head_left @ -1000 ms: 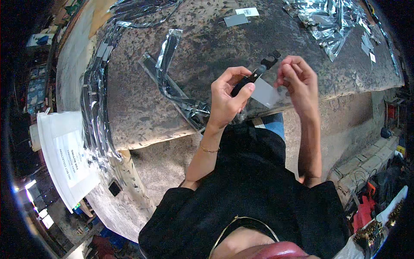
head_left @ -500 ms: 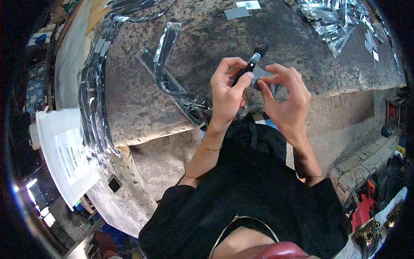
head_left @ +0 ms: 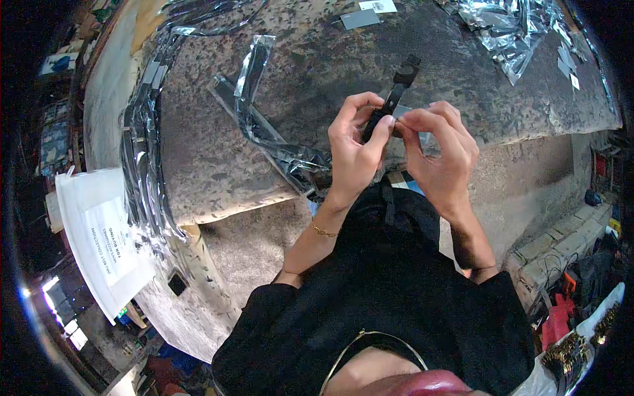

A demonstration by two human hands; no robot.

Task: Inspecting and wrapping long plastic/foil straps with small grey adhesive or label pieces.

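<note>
A black belt is pinched between the thumb and curled fingers of my left hand. Its dark buckle end sticks out past the fingers over the table. Close beside it, my right hand is closed, thumb against forefinger, at the belt's edge. A small grey tag shows partly between the two hands, mostly hidden by the right fingers. Whatever lies right at the right fingertips is too small to make out.
Clear-wrapped black belts line the left side of the mottled table, and others lie nearer. Plastic sleeves heap at the far right beside loose tags. A grey card lies at the back; a white bag hangs left.
The belt has tilted so its dark buckle end now stands out clearly beyond my left hand. My right fingers have come in closer to the left thumb, and less of the grey tag shows.
</note>
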